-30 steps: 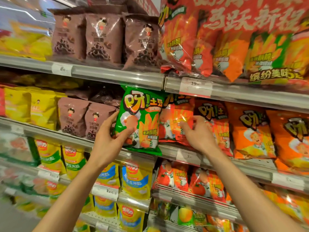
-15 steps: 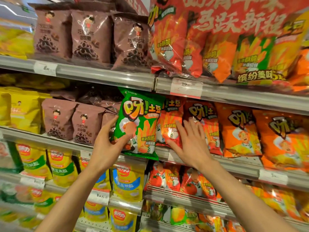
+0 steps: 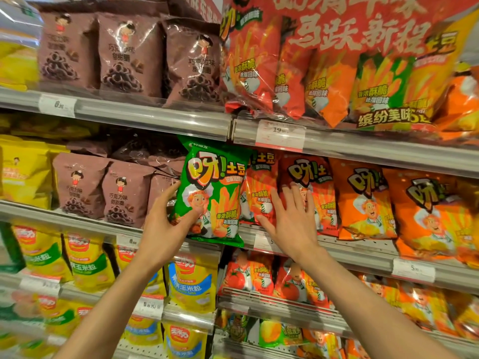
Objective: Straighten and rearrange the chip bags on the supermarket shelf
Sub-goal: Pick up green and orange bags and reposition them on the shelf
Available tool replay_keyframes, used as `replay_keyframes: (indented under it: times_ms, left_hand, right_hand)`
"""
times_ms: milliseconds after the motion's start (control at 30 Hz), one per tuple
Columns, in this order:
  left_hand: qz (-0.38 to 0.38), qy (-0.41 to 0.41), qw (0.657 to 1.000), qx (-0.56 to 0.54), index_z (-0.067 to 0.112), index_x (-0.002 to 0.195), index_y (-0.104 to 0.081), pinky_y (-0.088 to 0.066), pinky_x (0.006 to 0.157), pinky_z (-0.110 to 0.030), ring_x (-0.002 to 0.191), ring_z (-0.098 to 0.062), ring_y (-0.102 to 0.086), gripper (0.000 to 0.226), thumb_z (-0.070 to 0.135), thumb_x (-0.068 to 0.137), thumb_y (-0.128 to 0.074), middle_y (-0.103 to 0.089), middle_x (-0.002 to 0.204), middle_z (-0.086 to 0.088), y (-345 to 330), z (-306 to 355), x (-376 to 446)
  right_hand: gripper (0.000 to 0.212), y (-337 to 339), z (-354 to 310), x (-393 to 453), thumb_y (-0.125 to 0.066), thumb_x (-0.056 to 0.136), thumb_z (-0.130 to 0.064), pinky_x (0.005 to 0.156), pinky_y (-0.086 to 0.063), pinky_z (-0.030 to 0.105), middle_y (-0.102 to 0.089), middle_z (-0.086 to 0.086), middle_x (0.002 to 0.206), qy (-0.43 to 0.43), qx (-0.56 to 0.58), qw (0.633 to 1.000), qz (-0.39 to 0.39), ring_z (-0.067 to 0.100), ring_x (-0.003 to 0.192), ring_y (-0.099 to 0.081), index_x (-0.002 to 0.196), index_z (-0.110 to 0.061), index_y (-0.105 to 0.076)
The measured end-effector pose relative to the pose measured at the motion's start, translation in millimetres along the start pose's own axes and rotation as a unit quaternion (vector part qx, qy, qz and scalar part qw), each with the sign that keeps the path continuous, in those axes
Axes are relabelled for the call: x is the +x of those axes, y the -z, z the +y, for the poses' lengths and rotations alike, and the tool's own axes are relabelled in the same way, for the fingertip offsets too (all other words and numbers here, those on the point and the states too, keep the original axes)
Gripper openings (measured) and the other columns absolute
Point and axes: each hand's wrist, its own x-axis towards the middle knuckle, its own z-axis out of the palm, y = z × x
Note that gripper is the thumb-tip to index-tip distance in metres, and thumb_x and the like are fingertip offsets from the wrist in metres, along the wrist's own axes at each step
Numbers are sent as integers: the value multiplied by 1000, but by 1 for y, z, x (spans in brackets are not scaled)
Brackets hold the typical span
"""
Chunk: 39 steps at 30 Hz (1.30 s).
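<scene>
Now: right hand flattened onto the red bags, green bag held upright.
Since a second ago, the right hand (image 3: 293, 224) has gone from a pinch to spread fingers pressed on the red chip bags (image 3: 261, 193), just right of the green chip bag (image 3: 212, 193). The left hand (image 3: 168, 224) grip stays clamped on the green bag's lower left edge, at the middle shelf (image 3: 363, 257) front. Likely the red row is being pushed back to open a slot.

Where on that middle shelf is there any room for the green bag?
Hardly any: the green bag, gripped by the left hand, overlaps brown bags and red bags, which the flat right hand presses. Only dark headroom above the brown bags.
</scene>
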Motion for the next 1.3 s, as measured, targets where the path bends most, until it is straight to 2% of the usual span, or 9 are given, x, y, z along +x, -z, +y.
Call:
replay_keyframes:
  times_ms: [267, 367, 467, 567, 667, 733, 967, 1100, 1300]
  left_hand:
    - [-1, 24, 998, -53, 49, 140, -45, -52, 100, -43, 125, -12, -57, 72, 55, 77, -79, -56, 136, 15, -2, 0, -9]
    - [3, 30, 997, -76, 43, 142, -45, -50, 102, -34, 121, 1, -57, 69, 42, 81, -78, -59, 133, 17, -8, -1, -17]
    - [15, 28, 996, -87, 40, 142, -45, -46, 91, -9, 116, 17, -51, 65, 35, 85, -76, -54, 130, 26, -19, 2, -29]
    - [19, 40, 993, -108, 39, 138, -46, -53, 91, -22, 120, 5, -55, 62, 33, 85, -77, -57, 129, 21, -28, -5, -39]
    - [18, 58, 988, -142, 34, 135, -49, -55, 90, -32, 115, 0, -61, 55, 33, 87, -76, -62, 125, 18, -38, -6, -53]
    - [33, 64, 987, -146, 29, 133, -48, -51, 81, -13, 105, 14, -59, 47, 29, 91, -70, -58, 120, 22, -44, -1, -66]
    - [33, 107, 986, -122, 27, 130, -51, -45, 73, -4, 97, 22, -54, 39, 28, 93, -65, -56, 119, 19, -81, 18, -116]
    - [-10, 123, 984, -132, 21, 128, -51, -45, 65, -3, 86, 24, -56, 38, 21, 94, -65, -55, 111, 18, -125, 46, -149]
    - [-63, 135, 979, -141, 37, 120, -58, -57, 89, -37, 110, -17, -67, 49, 48, 77, -79, -68, 116, 8, -217, 79, -203]
  right_hand:
    - [65, 15, -5, -4, -44, 99, -62, 123, -18, 50, -49, 10, 151, -19, 169, 985, 35, 31, 148, -32, 145, -16, -50]
    - [54, 34, -21, -18, -55, 98, -52, 112, -35, 35, -54, -1, 141, -44, 339, 939, 29, 19, 134, -47, 140, -19, -51]
    - [66, 51, -41, -31, -54, 92, -63, 103, -47, 33, -52, -11, 139, -98, 480, 868, -77, 6, 121, -54, 148, -30, -42]
    - [81, 53, -55, -42, -53, 83, -74, 101, -48, 28, -52, -16, 137, -126, 566, 801, -148, -1, 119, -54, 153, -38, -33]
    - [82, 48, -56, -55, -60, 82, -75, 110, -41, 33, -49, -24, 144, -142, 578, 785, -172, -1, 132, -47, 151, -43, -31]
    - [81, 47, -51, -65, -61, 81, -76, 111, -42, 35, -50, -28, 143, -144, 585, 777, -182, -1, 133, -47, 150, -45, -32]
    - [53, 56, -10, -121, -69, 91, -44, 78, -49, 9, -69, -26, 110, -158, 608, 761, -162, -13, 99, -64, 139, -34, -50]
    - [56, 59, 44, -161, -72, 88, -41, 76, -54, 15, -71, -28, 105, -200, 628, 736, -154, -12, 96, -67, 138, -30, -51]
    - [54, 67, 149, -234, -72, 82, -56, 88, -56, 25, -69, -24, 117, -250, 609, 740, -136, -6, 107, -65, 132, -46, -53]
